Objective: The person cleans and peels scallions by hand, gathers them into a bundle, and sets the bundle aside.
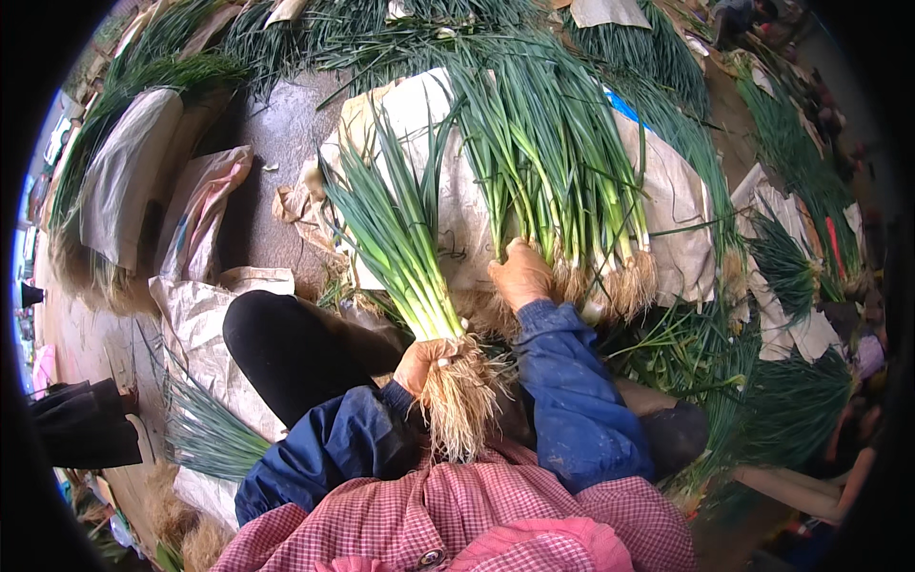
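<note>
My left hand (419,365) is closed around the white stems of a bunch of spring onions (410,272), just above their roots. Long tan roots (462,405) hang from that bunch toward my lap, and its green leaves fan up and away. Further right, my right hand (522,274) has its fingers bent round stems at the left edge of a spread of loose spring onions (562,162). The fingertips there are partly hidden by the stalks. Those onions lie on a pale sack (672,224), leaves pointing away and roots toward me.
More spring onions are heaped along the far side (381,43), some covered with sacking. A rolled whitish sack (133,176) lies at the left on wet ground (295,124). Loose green leaves (667,348) are by my right knee. Another person (739,19) is at the upper right.
</note>
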`<state>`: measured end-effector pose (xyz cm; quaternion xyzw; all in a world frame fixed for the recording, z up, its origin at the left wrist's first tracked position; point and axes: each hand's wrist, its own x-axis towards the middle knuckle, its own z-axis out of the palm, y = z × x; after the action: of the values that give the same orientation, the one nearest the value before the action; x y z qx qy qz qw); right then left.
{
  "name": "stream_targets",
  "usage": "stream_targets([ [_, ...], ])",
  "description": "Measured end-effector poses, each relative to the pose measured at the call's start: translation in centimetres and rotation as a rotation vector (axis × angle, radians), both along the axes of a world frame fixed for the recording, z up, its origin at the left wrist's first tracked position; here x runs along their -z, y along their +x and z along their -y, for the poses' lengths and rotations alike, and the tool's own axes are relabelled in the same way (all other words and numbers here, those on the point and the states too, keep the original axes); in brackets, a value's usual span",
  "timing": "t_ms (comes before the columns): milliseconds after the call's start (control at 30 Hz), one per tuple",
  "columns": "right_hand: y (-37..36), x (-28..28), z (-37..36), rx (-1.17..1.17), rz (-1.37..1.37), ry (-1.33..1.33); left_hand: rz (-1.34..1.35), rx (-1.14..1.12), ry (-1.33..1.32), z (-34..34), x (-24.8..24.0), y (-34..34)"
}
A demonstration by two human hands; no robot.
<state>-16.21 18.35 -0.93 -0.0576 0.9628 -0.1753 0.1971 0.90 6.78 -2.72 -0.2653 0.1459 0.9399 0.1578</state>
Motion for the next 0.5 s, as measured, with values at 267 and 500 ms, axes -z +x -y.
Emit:
stream_targets([
  [267,5.9,-1.5,-1.2,-0.069,0.368,-1.078,-0.005,0.052,0.150,0.9,-1.0,-0.1],
  [500,8.1,-0.2,-2.9,0.811,0.817,-1.892,0.012,0.049,0.276,1.0,-1.8,0.2],
])
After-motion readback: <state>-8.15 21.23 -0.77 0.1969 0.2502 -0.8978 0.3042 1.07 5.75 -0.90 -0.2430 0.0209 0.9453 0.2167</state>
